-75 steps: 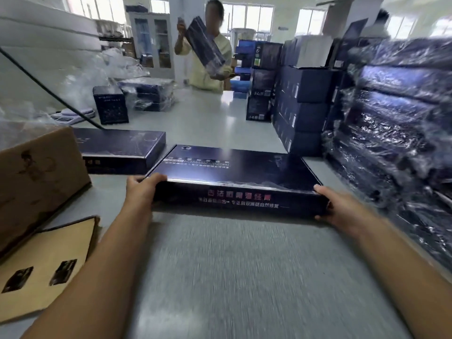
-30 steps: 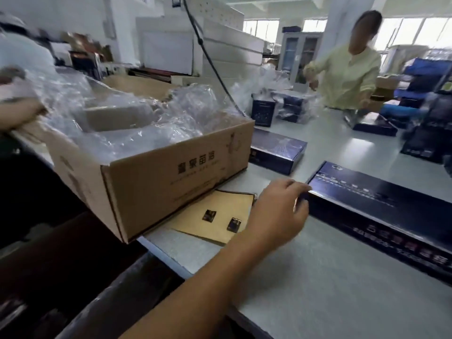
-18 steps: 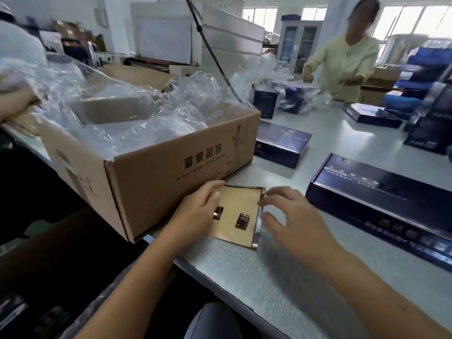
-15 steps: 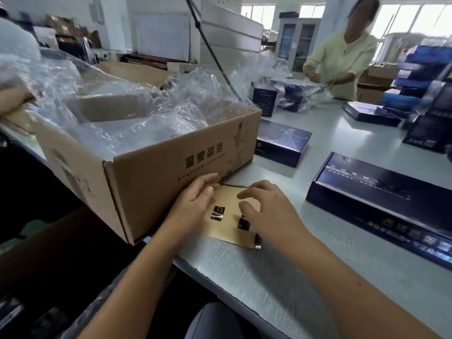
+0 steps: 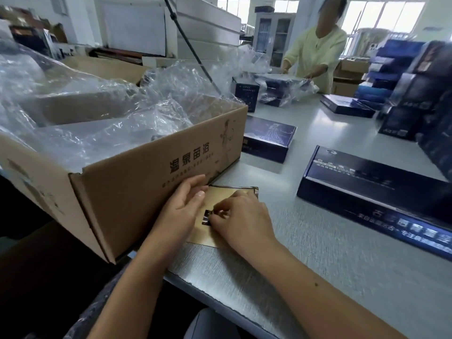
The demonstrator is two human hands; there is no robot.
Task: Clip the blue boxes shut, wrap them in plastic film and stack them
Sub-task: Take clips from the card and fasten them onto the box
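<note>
Both hands have closed in on the card since half a sec ago; R hand now covers the spot where the second clip lay.

Head view: L hand [image 5: 182,209] lies flat, fingers straight, on the left edge of the card [image 5: 221,192], next to the carton [image 5: 146,187]. R hand [image 5: 241,217] has fingers curled, pinching a clip [image 5: 207,217] at card's middle. Can't tell if the other clip is held too.

Blue box [image 5: 374,189] sits right of card, well apart, lid down, no clip seen on it. Its long axis runs far-left to near-right. R hand is nearer, so the clip prob goes rightward to the box's near long edge.
</note>
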